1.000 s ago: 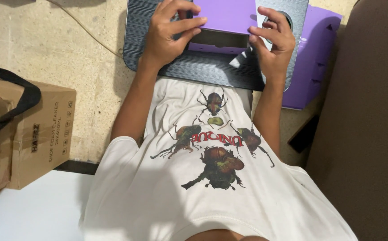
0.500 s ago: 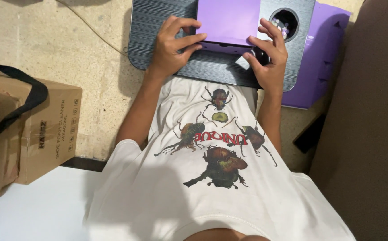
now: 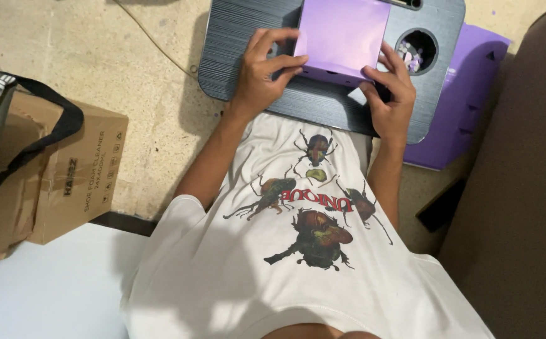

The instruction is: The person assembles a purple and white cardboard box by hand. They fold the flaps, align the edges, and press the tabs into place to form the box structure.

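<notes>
— Left hand [image 3: 262,76] first: what do we see it doing?

— We see it curled over the near left corner of the purple sheet of paper [image 3: 342,39], fingers laid on top and thumb pressed against the edge, so it is holding the paper there.

— And the right hand [image 3: 391,100]?

— We find it at the near right corner of the same sheet, fingertips pinching the edge, gripping it too.

— Where does the paper lie?

— We place it flat on the dark grey lap desk [image 3: 248,37], towards the far side, just beside the round cup hole [image 3: 417,50] on the right.

— Anything around it?

— We note a purple folder [image 3: 467,107] under the desk's right edge, a cardboard box [image 3: 75,176] well to the left, and the white printed shirt [image 3: 298,251] below.
</notes>
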